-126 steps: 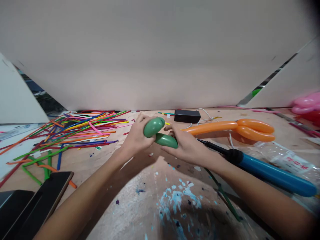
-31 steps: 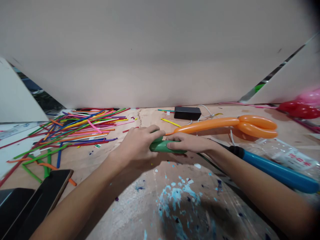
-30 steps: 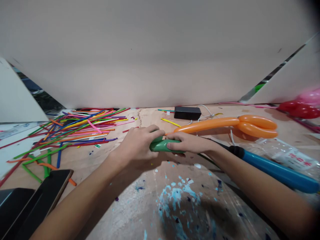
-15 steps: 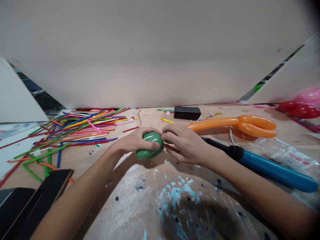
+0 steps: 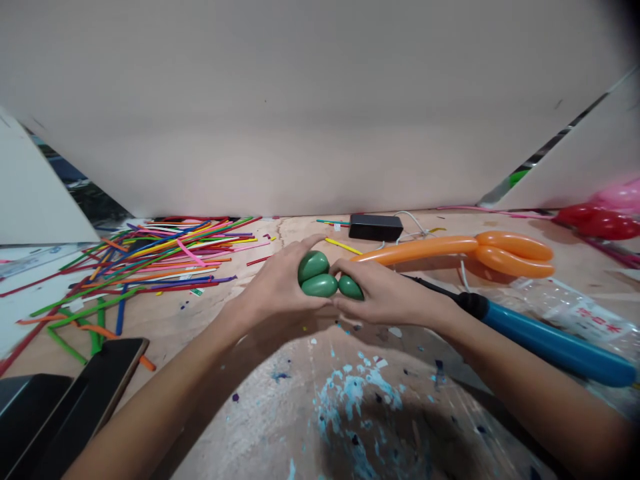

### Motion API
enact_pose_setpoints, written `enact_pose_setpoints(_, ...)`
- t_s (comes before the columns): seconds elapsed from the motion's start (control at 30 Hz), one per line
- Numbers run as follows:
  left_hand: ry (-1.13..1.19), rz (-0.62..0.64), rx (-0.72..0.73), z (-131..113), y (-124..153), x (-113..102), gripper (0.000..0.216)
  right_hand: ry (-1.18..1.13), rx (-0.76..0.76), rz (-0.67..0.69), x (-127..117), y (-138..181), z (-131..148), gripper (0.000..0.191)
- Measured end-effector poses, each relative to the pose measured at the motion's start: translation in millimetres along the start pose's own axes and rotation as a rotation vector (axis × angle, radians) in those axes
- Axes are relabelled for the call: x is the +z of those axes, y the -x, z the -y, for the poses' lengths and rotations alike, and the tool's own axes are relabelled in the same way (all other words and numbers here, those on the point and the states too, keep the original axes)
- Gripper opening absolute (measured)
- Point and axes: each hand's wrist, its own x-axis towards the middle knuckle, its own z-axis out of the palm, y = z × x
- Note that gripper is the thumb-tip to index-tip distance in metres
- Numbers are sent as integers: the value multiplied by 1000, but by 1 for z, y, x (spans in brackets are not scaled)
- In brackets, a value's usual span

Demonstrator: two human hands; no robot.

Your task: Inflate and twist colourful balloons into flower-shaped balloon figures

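Balloon, green, sits between both hands, touching each. Left hand curls around two bubbles, one stacked beyond the other; right hand is bunched narrow around a third, smaller bubble. Key relation: a pinched neck joins nearer left bubble to right one, lying in the gap between hands, closer to right fingertips. Left bubble's long axis runs roughly side to side, hand to hand; right bubble slants toward the wearer, into the right palm. Ends under palms hidden, can't tell. Orange balloon lies just beyond right hand, pump beside right forearm, loose balloons beyond left hand, off leftward.
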Motion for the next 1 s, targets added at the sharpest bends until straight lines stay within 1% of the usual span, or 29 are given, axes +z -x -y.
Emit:
enact_pose_setpoints(0.07, 11, 1, -12, 2, 0, 0, 101, -76, -39, 93, -5, 0, -2, 19)
enact_pose_setpoints(0.13, 9, -19, -4, 3, -1, -1, 102, -171, -76, 146, -9, -1, -4, 21)
enact_pose_setpoints(0.17, 9, -31, 9, 3, -1, -1, 101, -208, -84, 144, -10, -1, -5, 23)
enact_pose_setpoints(0.2, 17, -36, 22, 3, -2, -2, 100, -229, -83, 118, -10, -2, -6, 25)
enact_pose_setpoints(0.27, 63, -34, 18, 2, -3, -4, 103, -215, -68, 14, -10, -3, -6, 26)
enact_pose_setpoints(0.33, 157, -47, -62, 2, -4, -7, 102, -151, -56, -113, -8, -4, -5, 23)
enact_pose_setpoints(0.4, 273, -67, -191, 3, -5, -10, 88, -90, -61, -215, -6, -5, -4, 19)
enact_pose_setpoints(0.47, 383, -62, -290, 4, -5, -12, 66, -55, -78, -283, -5, -5, -4, 17)
enact_pose_setpoints(0.53, 467, -59, -325, 4, -6, -13, 49, -41, -94, -327, -4, -5, -4, 18)
enact_pose_setpoints(0.6, 533, -70, -338, 3, -6, -13, 39, -30, -107, -365, -5, -5, -5, 18)
enact_pose_setpoints(0.7, 593, -89, -345, 2, -6, -11, 33, -3, -112, -442, -4, -5, -8, 14)
enact_pose_setpoints(0.77, 598, -84, -329, 2, -6, -10, 32, 13, -129, -458, -2, -6, -9, 12)
enact_pose_setpoints(0.9, 584, 14, -292, 3, -6, -8, 32, 27, -175, -376, 6, -5, -8, 8)
enact_pose_setpoints(1.0, 563, 75, -282, 3, -5, -9, 33, 69, -140, -359, 9, -5, -8, 7)
